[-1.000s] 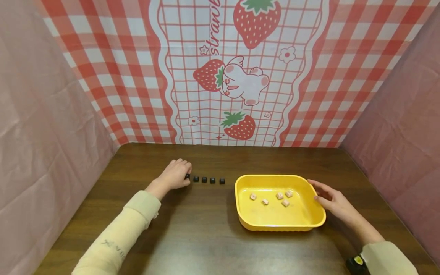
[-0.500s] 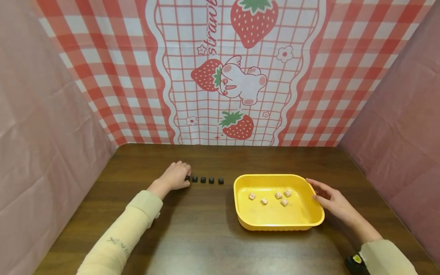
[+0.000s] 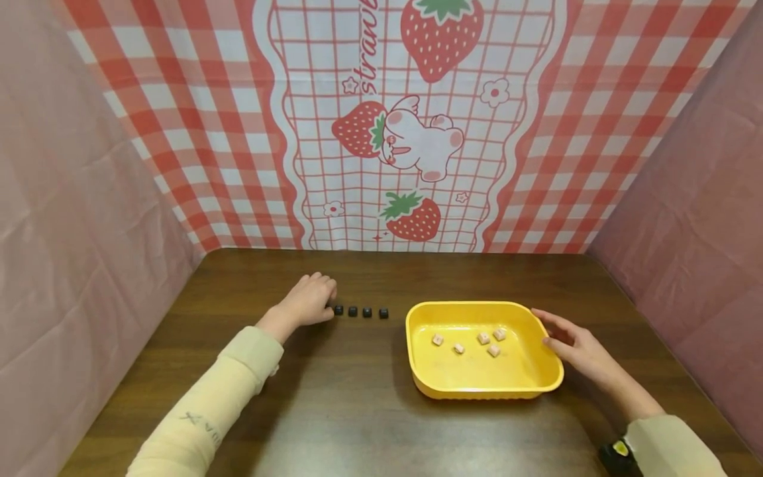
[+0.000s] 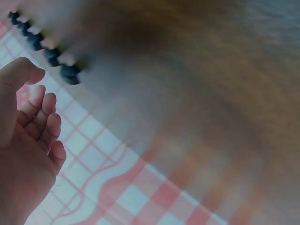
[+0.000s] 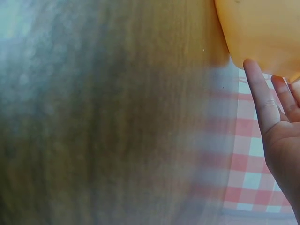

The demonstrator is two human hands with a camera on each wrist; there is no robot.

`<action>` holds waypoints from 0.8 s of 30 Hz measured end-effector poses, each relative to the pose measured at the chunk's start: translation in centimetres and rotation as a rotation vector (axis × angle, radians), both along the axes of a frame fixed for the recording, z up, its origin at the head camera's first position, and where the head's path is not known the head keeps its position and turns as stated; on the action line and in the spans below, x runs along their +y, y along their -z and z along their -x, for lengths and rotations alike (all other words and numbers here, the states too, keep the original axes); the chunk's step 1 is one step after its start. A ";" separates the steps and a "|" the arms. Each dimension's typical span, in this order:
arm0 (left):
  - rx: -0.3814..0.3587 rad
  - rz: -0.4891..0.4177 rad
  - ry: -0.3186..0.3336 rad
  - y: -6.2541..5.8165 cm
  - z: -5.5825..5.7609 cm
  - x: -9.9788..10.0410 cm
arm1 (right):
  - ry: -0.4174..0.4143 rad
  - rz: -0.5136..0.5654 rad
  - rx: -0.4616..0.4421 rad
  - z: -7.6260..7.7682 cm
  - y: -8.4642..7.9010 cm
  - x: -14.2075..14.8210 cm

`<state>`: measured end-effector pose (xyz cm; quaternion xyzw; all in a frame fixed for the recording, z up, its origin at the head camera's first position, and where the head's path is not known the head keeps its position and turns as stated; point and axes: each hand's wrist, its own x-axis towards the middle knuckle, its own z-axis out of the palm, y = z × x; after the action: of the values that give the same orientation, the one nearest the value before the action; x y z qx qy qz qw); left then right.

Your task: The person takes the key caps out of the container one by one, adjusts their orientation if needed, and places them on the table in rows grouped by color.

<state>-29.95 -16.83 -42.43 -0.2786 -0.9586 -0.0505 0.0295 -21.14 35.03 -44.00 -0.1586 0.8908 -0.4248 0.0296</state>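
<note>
My left hand (image 3: 305, 302) hovers at the left end of a row of small black cubes (image 3: 353, 311) that look like keycaps. Its fingers are loosely bent, and in the left wrist view a gap shows between thumb and fingertips with nothing in it. That view shows several black cubes (image 4: 52, 57) in line just beyond the thumb; in the head view the hand covers the leftmost one. At the right end of a yellow plastic tray (image 3: 485, 391), my right hand (image 3: 587, 352) touches the outer wall with extended fingers and thumb. Inside the tray lie several small beige cubes (image 3: 483, 338) with faint marks.
Everything stands on a dark brown wooden table (image 3: 334, 411). A red-and-white checked cloth (image 3: 238, 165) with strawberries hangs at its back edge. Pinkish cloth walls (image 3: 691, 199) flank both sides. A black device (image 3: 616, 457) sits at the right wrist.
My left hand has moved slightly right and now hides the leftmost black cube, which showed beside its fingers earlier. The right hand and the tray have stayed in place.
</note>
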 end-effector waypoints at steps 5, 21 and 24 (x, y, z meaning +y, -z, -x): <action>0.046 0.000 0.047 -1.5 -0.5 1.6 | -0.007 0.010 -0.002 0.0 0.0 0.0; 0.097 0.004 0.146 -5.2 -1.4 7.7 | 0.006 -0.007 -0.018 0.1 0.1 0.2; 0.114 -0.006 0.179 -5.5 -1.6 9.0 | 0.006 -0.009 -0.013 0.1 0.1 0.2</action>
<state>-28.35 -7.84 -36.95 -0.3653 -0.9266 -0.0398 0.0800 -21.23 35.20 -44.09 -0.1531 0.8930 -0.4219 0.0347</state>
